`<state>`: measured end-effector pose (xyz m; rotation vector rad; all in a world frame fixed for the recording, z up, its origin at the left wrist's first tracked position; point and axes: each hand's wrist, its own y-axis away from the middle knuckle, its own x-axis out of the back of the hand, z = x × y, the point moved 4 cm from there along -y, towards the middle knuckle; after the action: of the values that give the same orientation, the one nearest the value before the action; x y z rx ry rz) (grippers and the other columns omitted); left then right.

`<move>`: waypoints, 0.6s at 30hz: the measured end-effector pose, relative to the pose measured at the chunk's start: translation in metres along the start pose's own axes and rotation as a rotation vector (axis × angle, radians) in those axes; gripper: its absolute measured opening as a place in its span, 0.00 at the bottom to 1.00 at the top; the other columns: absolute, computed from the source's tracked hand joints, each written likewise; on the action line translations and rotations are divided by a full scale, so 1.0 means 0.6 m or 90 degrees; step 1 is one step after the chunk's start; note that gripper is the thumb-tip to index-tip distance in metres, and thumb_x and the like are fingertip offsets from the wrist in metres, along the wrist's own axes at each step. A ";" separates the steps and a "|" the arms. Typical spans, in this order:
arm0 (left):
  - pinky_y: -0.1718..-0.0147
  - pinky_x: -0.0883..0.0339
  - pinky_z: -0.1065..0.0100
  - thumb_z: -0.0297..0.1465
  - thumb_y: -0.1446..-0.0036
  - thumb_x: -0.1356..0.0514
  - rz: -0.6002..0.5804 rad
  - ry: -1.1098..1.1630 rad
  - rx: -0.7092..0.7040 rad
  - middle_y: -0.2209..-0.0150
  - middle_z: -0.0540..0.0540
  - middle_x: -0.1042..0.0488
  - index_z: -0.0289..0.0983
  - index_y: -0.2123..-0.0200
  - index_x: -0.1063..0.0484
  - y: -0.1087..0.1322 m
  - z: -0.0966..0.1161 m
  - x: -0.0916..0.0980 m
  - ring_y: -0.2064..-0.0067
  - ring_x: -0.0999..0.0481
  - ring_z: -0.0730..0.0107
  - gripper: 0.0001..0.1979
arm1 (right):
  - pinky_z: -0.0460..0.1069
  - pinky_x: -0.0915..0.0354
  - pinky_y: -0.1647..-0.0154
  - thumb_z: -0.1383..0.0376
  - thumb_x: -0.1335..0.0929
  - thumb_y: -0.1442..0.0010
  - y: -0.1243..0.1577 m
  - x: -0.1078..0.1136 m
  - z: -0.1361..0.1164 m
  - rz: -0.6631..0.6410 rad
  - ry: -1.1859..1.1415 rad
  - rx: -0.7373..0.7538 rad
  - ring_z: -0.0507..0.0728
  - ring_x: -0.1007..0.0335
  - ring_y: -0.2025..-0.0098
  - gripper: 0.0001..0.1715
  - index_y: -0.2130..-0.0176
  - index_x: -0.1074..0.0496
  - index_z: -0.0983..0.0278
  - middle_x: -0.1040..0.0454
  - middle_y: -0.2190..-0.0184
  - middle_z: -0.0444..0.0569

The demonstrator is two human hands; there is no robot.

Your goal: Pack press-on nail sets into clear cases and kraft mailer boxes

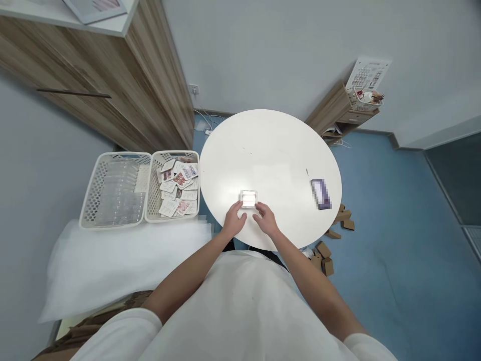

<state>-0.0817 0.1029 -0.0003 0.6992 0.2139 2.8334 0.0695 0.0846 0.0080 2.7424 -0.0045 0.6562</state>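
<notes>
A small clear rectangular box (248, 198) with a pale, shiny top lies flat on the round white table (270, 135), near its front edge. My left hand (233, 219) is at the box's lower left corner, thumb and fingers apart. At the lower right corner is my right hand (266, 218), its fingers also spread. The fingertips of both hands are at or very near the box's sides; whether they press on it is too small to tell. Neither hand is wrapped around anything.
Left of the table, one white basket (90, 200) has clear plastic cases and another (149, 200) has printed packets. White translucent sheets (128, 255) lie below them. A phone (321, 194) rests on the table's right side. Small cardboard boxes (327, 266) are on the floor.
</notes>
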 end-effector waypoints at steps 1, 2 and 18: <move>0.44 0.45 0.60 0.28 0.48 0.47 -0.011 -0.003 -0.009 0.45 0.44 0.39 0.38 0.47 0.38 0.002 0.007 -0.010 0.43 0.40 0.62 0.23 | 0.55 0.39 0.47 0.66 0.35 0.50 0.006 0.016 0.008 0.011 0.003 0.007 0.57 0.38 0.47 0.26 0.49 0.37 0.60 0.41 0.44 0.51; 0.45 0.44 0.61 0.28 0.48 0.47 -0.021 -0.005 -0.017 0.45 0.44 0.37 0.38 0.48 0.37 0.003 0.014 -0.021 0.44 0.38 0.63 0.22 | 0.54 0.39 0.47 0.66 0.35 0.49 0.012 0.033 0.017 0.019 0.006 0.014 0.56 0.37 0.48 0.25 0.50 0.36 0.60 0.40 0.45 0.51; 0.50 0.38 0.60 0.31 0.48 0.46 -0.090 -0.109 -0.002 0.50 0.44 0.33 0.38 0.53 0.31 0.035 0.085 -0.180 0.49 0.33 0.62 0.17 | 0.56 0.37 0.50 0.69 0.38 0.49 0.052 0.187 0.139 -0.028 0.070 0.064 0.56 0.34 0.52 0.19 0.56 0.30 0.60 0.35 0.51 0.51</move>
<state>0.0319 0.0610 0.0009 0.8837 0.2210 2.6237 0.2040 0.0372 -0.0030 2.7883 0.1168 0.8152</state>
